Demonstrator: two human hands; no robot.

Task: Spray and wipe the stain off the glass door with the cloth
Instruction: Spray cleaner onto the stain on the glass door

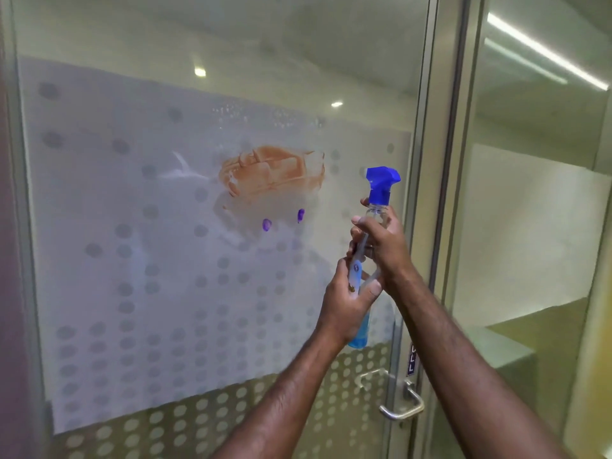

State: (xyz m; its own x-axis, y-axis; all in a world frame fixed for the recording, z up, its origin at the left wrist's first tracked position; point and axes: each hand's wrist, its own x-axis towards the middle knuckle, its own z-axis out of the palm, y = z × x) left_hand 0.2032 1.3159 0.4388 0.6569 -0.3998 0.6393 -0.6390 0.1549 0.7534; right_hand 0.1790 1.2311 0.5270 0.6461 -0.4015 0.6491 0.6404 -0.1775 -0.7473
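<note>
The right hand's [385, 246] fingers [359, 222] and the left hand's [347, 298] both curl around the clear spray bottle with blue trigger [376, 213], held near the orange smeared stain [273, 173] on the dotted frosted glass door [132, 226].

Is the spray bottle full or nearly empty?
Nearly empty: the spray bottle is clear on top, with blue liquid only at the bottom, below the left hand.

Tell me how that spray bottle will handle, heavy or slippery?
The spray bottle is probably light: blue liquid shows only near its bottom. Its clear plastic looks smooth, so possibly slippery if wet. The right hand and left hand both grip it, which should steady it.
</note>
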